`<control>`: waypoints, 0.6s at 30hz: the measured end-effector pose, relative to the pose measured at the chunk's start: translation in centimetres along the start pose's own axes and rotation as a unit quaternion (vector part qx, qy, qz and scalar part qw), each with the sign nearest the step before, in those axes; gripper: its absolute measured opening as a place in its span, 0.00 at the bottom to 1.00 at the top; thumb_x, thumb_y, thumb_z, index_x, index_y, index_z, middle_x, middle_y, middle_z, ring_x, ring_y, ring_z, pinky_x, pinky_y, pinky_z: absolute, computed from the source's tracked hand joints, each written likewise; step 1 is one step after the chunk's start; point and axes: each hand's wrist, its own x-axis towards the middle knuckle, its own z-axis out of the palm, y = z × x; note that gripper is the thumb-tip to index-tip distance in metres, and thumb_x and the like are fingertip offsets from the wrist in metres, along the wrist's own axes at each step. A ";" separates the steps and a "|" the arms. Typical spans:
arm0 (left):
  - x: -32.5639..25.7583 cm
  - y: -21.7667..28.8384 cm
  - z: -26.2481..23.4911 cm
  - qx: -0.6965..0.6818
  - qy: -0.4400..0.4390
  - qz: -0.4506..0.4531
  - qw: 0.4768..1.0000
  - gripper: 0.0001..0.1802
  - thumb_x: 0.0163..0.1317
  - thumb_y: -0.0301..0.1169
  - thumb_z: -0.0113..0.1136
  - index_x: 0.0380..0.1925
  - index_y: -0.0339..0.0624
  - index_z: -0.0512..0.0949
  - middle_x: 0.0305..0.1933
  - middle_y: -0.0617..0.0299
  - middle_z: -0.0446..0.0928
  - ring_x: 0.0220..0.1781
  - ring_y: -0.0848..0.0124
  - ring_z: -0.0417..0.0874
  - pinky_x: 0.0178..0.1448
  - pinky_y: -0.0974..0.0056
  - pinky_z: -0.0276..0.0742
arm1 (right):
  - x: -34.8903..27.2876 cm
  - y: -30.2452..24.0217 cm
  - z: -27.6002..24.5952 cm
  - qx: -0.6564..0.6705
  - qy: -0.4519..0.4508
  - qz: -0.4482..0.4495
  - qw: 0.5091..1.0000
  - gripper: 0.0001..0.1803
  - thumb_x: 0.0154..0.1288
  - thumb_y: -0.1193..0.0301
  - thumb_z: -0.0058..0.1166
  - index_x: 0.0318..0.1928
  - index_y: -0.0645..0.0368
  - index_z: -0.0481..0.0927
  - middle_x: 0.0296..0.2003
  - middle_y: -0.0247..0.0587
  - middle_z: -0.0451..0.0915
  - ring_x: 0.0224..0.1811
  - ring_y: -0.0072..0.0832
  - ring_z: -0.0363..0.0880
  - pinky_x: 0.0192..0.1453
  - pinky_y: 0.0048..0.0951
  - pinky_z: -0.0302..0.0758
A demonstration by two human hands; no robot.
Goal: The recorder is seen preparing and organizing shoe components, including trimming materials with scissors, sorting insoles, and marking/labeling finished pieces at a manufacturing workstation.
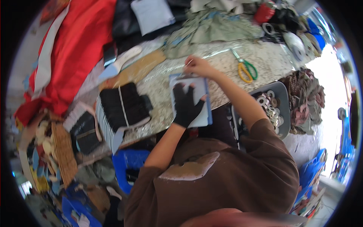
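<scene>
My left hand [185,108], in a black fingerless glove, lies with fingers spread on a white sheet [202,118] on a blue clipboard [210,113] at the table's near edge. Just beyond the clipboard's top end, my bare right hand [197,67] has its fingers pinched together. A thin, pale bit shows at those fingertips, too small to name. Scissors [245,67] with one green and one yellow handle lie to the right of that hand. Left of the clipboard sits a stack of black pieces [124,104] with a white band around it.
A grey bin [284,109] of metallic rolls stands at the right, beside crumpled patterned cloth [306,98]. Green-grey fabric [215,32] covers the table's far side. Red material [83,49] drapes at the far left. A brown strip [140,70] lies near a phone [110,54].
</scene>
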 end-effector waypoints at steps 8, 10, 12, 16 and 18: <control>-0.8 -1.0 -5.4 -0.365 0.016 -0.242 0.899 0.30 0.61 0.29 0.65 0.61 0.32 0.66 0.60 0.53 0.68 0.63 0.61 0.68 0.68 0.56 0.63 | -4.2 -4.1 -1.3 -0.028 0.100 -0.173 0.979 0.13 0.61 0.68 0.65 0.41 0.61 0.77 0.31 0.41 0.84 0.36 0.30 0.84 0.44 0.30 0.78; -0.5 -0.4 -6.7 -0.468 -0.094 -0.298 0.827 0.29 0.64 0.25 0.59 0.64 0.30 0.65 0.63 0.52 0.71 0.64 0.66 0.71 0.68 0.61 0.65 | -5.8 -5.5 -1.8 -0.021 0.121 -0.190 0.974 0.14 0.61 0.67 0.65 0.41 0.61 0.77 0.31 0.40 0.84 0.37 0.30 0.84 0.45 0.30 0.78; -0.9 -0.4 -7.3 -0.484 -0.114 -0.301 0.814 0.28 0.64 0.26 0.58 0.64 0.29 0.66 0.61 0.52 0.73 0.62 0.66 0.72 0.67 0.61 0.66 | -7.4 -6.4 -1.6 0.045 0.083 -0.154 0.984 0.18 0.63 0.67 0.64 0.49 0.60 0.76 0.43 0.41 0.83 0.49 0.28 0.82 0.54 0.30 0.76; -0.5 1.6 -8.1 -0.515 -0.102 -0.308 0.793 0.27 0.66 0.31 0.54 0.62 0.28 0.68 0.60 0.50 0.74 0.60 0.62 0.76 0.64 0.60 0.70 | -11.2 -3.7 -0.4 0.050 0.261 -0.183 0.947 0.31 0.65 0.63 0.63 0.64 0.60 0.68 0.59 0.45 0.72 0.64 0.31 0.70 0.66 0.33 0.67; -0.2 1.7 -7.6 -0.528 -0.088 -0.316 0.783 0.27 0.66 0.30 0.54 0.63 0.27 0.66 0.61 0.49 0.73 0.60 0.61 0.76 0.63 0.59 0.71 | -13.1 -0.6 0.6 0.141 0.248 -0.124 0.950 0.31 0.65 0.62 0.62 0.64 0.61 0.68 0.58 0.46 0.73 0.63 0.32 0.71 0.66 0.33 0.68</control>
